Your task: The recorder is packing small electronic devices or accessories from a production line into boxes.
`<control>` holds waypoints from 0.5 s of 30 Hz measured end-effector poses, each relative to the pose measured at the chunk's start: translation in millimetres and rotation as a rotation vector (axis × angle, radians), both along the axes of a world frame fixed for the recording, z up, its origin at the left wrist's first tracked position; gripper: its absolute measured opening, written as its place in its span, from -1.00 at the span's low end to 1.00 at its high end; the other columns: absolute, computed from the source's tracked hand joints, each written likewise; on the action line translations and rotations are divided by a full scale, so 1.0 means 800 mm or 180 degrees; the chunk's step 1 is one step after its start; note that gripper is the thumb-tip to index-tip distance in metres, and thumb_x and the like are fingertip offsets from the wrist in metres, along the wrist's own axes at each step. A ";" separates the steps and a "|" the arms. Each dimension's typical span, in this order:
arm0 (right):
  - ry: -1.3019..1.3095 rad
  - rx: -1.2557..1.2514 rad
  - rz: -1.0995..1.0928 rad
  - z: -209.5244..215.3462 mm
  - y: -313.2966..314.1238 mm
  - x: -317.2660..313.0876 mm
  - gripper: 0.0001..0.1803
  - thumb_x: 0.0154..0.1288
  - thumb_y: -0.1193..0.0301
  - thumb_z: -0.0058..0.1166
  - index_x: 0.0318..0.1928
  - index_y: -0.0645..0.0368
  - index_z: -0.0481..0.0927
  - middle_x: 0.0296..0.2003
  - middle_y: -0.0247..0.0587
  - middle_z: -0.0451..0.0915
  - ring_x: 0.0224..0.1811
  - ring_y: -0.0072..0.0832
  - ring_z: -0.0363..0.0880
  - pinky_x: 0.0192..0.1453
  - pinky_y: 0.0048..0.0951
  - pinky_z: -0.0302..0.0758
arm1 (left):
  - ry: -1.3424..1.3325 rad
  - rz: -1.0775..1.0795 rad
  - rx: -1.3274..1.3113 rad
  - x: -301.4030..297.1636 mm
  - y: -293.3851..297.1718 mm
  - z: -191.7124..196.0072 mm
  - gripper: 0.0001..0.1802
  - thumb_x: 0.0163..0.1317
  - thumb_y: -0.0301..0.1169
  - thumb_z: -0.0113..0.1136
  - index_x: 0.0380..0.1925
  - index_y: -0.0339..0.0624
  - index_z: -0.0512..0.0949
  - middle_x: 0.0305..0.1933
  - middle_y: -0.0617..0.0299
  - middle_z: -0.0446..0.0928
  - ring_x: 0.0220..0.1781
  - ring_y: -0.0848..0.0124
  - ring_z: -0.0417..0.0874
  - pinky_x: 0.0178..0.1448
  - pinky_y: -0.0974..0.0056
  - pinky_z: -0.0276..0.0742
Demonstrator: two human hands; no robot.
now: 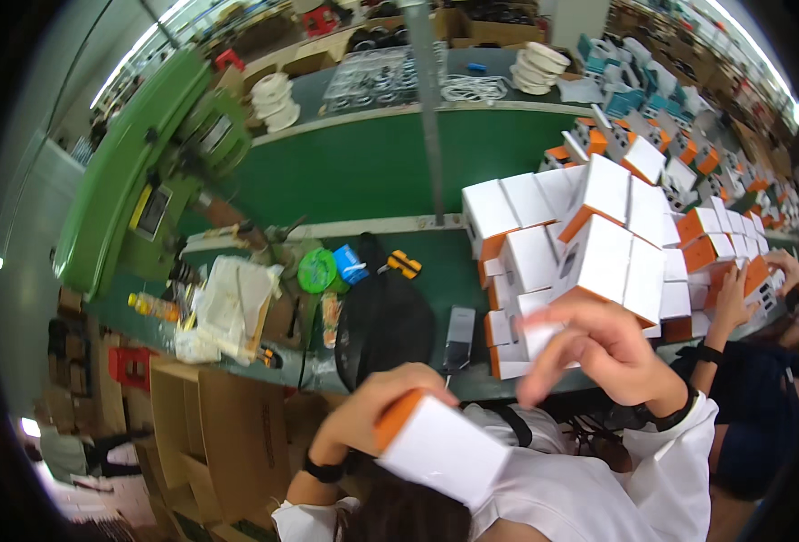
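1. The left hand [372, 411] gripped a white box with an orange end [440, 449], held low, in front of the green table [372, 163].
2. The right hand [607, 348] reached with fingers spread, open, touching the stack of white and orange boxes [589, 244].
3. Another person's hand [733, 303] rested on boxes to the right.
4. A black bag [381, 330] lay on the table.

A single head-worn fisheye camera looks steeply down from just above the person's hands, facing across the long green-topped work bench [372, 172], its straight edges bowing toward the dark circular rim.
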State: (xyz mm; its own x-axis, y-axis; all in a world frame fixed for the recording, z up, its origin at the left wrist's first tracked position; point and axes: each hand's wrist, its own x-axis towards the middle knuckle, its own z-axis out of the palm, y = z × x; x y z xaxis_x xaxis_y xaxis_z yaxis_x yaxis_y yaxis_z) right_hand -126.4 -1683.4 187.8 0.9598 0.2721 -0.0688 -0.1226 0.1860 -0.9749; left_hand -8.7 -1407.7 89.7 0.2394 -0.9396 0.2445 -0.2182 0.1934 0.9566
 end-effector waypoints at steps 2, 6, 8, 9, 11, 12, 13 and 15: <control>-0.1212 -0.1667 -0.0988 0.023 -0.008 0.020 -0.47 0.16 0.58 -0.01 0.20 0.28 0.38 -0.20 -0.05 0.65 -0.21 -0.34 0.66 -0.06 -0.43 0.55 | 0.0435 0.0644 0.0057 0.040 0.030 0.006 -0.40 -0.01 -0.21 0.41 -0.01 -0.30 0.46 -0.05 0.04 0.58 -0.06 0.22 0.59 0.07 0.16 0.48; -0.1110 -0.2946 -0.1623 0.039 -0.093 0.006 -0.54 -0.02 0.48 0.23 -0.01 0.24 0.57 -0.11 -0.14 0.61 -0.14 -0.39 0.60 -0.11 -0.46 0.49 | 0.1513 0.2711 -0.0869 0.182 0.034 -0.065 -0.23 0.00 -0.55 0.38 0.24 -0.24 0.24 0.10 0.13 0.47 0.17 0.25 0.48 0.26 0.16 0.41; -0.0910 -0.3786 -0.2113 0.016 -0.139 0.001 -0.55 -0.01 0.44 0.26 -0.03 0.22 0.57 -0.06 -0.15 0.58 -0.09 -0.39 0.56 -0.07 -0.45 0.47 | 0.1799 0.2825 -0.0652 0.282 -0.019 -0.087 -0.26 0.09 -0.59 0.30 0.29 -0.21 0.22 0.22 0.13 0.40 0.24 0.28 0.42 0.33 0.18 0.31; -0.0839 -0.3849 -0.2186 0.005 -0.161 -0.006 -0.55 -0.01 0.44 0.26 -0.03 0.22 0.57 -0.06 -0.15 0.58 -0.09 -0.39 0.56 -0.07 -0.45 0.47 | 0.1713 0.2950 -0.0772 0.315 -0.056 -0.103 -0.26 0.09 -0.59 0.30 0.28 -0.22 0.22 0.23 0.13 0.40 0.25 0.29 0.42 0.33 0.18 0.30; -0.0397 -0.3182 -0.2690 -0.013 -0.197 -0.013 -0.53 0.01 0.53 0.22 0.03 0.20 0.54 -0.01 -0.12 0.53 -0.03 -0.34 0.53 -0.04 -0.41 0.47 | 0.1469 0.3281 -0.0571 0.381 -0.109 -0.158 -0.24 0.02 -0.60 0.36 0.25 -0.22 0.25 0.15 0.14 0.45 0.19 0.27 0.47 0.24 0.20 0.40; -0.0405 -0.3200 -0.2764 -0.018 -0.214 -0.008 -0.53 0.01 0.53 0.22 0.03 0.20 0.54 -0.01 -0.12 0.53 -0.03 -0.34 0.53 -0.04 -0.41 0.47 | 0.1323 0.3510 -0.0559 0.403 -0.124 -0.177 -0.17 -0.05 -0.61 0.41 0.26 -0.18 0.24 0.13 0.15 0.46 0.18 0.29 0.45 0.24 0.20 0.38; -0.0458 -0.3228 -0.2725 -0.024 -0.228 0.000 -0.49 0.01 0.61 0.17 0.07 0.17 0.51 0.02 -0.13 0.52 -0.02 -0.32 0.52 -0.01 -0.40 0.46 | 0.1187 0.3543 -0.0305 0.434 -0.125 -0.203 -0.15 -0.08 -0.62 0.44 0.25 -0.18 0.24 0.12 0.16 0.45 0.17 0.29 0.45 0.21 0.21 0.39; -0.0277 -0.3607 -0.2568 -0.025 -0.247 0.025 -0.29 -0.03 0.80 0.06 0.20 0.06 0.42 0.17 -0.16 0.42 0.12 -0.24 0.45 0.14 -0.31 0.44 | 0.1215 0.3786 0.0138 0.469 -0.135 -0.249 -0.16 -0.13 -0.63 0.46 0.20 -0.19 0.26 0.14 0.15 0.42 0.14 0.31 0.46 0.13 0.23 0.43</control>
State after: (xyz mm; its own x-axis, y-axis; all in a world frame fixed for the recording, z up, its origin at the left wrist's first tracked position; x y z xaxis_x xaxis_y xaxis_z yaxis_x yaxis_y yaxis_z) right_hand -106.1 -1881.4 168.1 0.8358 -0.5150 0.1905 -0.2926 -0.7112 -0.6392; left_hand 366.6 -1515.8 -109.6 0.9938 -0.0978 -0.0530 0.0565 0.0335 0.9978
